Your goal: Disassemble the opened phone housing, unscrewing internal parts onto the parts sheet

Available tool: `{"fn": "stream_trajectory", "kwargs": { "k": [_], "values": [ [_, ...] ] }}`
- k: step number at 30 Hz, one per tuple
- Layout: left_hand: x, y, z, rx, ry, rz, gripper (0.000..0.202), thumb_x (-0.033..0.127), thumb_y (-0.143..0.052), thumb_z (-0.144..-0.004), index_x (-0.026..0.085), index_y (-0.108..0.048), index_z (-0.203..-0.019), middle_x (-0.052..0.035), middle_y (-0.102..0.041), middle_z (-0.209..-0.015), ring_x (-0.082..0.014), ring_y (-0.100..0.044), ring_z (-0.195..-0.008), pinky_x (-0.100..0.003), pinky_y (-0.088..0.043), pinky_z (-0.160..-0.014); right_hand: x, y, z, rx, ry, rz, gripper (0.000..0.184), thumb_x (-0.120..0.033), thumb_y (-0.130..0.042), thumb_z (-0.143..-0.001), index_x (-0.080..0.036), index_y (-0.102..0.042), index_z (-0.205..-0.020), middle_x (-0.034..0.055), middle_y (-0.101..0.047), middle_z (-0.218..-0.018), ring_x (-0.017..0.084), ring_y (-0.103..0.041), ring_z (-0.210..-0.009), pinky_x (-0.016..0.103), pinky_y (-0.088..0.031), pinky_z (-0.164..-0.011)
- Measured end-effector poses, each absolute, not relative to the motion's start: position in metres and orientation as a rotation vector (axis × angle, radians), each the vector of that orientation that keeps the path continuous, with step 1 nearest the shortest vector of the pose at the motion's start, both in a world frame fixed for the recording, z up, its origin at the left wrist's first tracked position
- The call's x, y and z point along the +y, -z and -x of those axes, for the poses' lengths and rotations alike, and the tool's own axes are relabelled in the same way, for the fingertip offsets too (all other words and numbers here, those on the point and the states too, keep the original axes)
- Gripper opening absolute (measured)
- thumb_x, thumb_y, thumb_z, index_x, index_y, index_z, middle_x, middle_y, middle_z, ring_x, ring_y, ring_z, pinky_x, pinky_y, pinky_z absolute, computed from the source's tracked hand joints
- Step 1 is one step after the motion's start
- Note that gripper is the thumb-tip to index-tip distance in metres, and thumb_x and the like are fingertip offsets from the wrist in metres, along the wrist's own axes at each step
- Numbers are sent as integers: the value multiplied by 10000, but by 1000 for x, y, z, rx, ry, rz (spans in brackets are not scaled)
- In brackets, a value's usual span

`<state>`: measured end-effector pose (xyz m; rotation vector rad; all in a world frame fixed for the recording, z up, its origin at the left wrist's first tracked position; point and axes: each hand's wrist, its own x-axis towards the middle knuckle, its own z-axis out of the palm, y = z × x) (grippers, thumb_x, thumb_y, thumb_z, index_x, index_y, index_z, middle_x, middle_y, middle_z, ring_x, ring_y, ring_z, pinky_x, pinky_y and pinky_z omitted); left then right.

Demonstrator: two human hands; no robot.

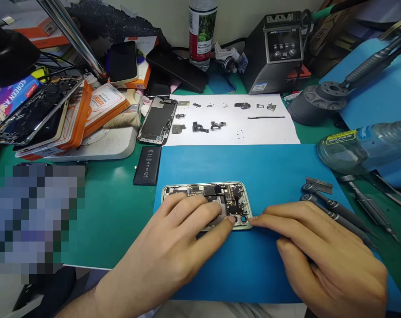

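An opened smartphone (216,191), with circuit board and camera rings showing in its pale frame, lies on the blue mat (226,163). My left hand (183,238) reaches over it and holds it against the mat; one fingertip rests by a round camera opening (243,218). Part of the phone is hidden under these fingers. At the phone's right near corner, the outstretched index finger of my right hand (322,247) touches the frame. Its thumb is apart from that finger, the others are curled, and no tool shows in it.
Small phone parts (200,127) lie on white paper (233,132) behind the mat. A battery (147,165) and a screen (158,121) are at left. Screwdrivers (339,210) and a bottle (362,145) lie at right. Boxes (104,106) are stacked at left.
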<state>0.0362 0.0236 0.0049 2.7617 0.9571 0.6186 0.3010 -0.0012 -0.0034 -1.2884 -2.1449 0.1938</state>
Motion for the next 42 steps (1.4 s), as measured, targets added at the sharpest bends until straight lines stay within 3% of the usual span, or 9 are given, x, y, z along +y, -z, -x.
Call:
{"fn": "stream_trajectory", "kwargs": {
  "k": [10, 22, 34, 42],
  "values": [
    [22, -7, -38, 962, -649, -2867, 363, 122, -435, -1199, 146, -760, -1360, -70, -808, -1306, -232, -606, -1229, -399, -416, -1101, 3, 3, -303, -2188, -195, 1269, 311, -54, -522, -1046, -250, -737, -1157, 12, -736, -1084, 142, -700, -944, 301, -532, -840],
    [21, -5, -35, 859, -594, -2819, 319, 155, -531, -1189, 118, -697, -1459, -52, -803, -1363, -217, -611, -1298, -390, -420, -1119, 5, 1, -299, -2158, -175, 1264, 319, -19, -518, -1038, -227, -698, -1199, 15, -740, -1085, 134, -709, -972, 269, -548, -893],
    [19, -3, -35, 863, -613, -2809, 295, 159, -577, -1167, 112, -726, -1417, -64, -777, -1450, -234, -613, -1308, -410, -409, -1164, 5, 2, -298, -2187, -150, 1244, 309, -29, -510, -1060, -217, -690, -1227, 23, -737, -1099, 129, -700, -987, 272, -536, -902],
    [23, -4, -39, 951, -655, -2729, 272, 183, -554, -1179, 192, -759, -1356, -23, -789, -1407, -196, -642, -1257, -371, -417, -1105, 6, 2, -296, -2222, -124, 1235, 312, -22, -507, -1060, -189, -687, -1253, 47, -717, -1126, 135, -678, -1019, 280, -514, -926]
  ]
}}
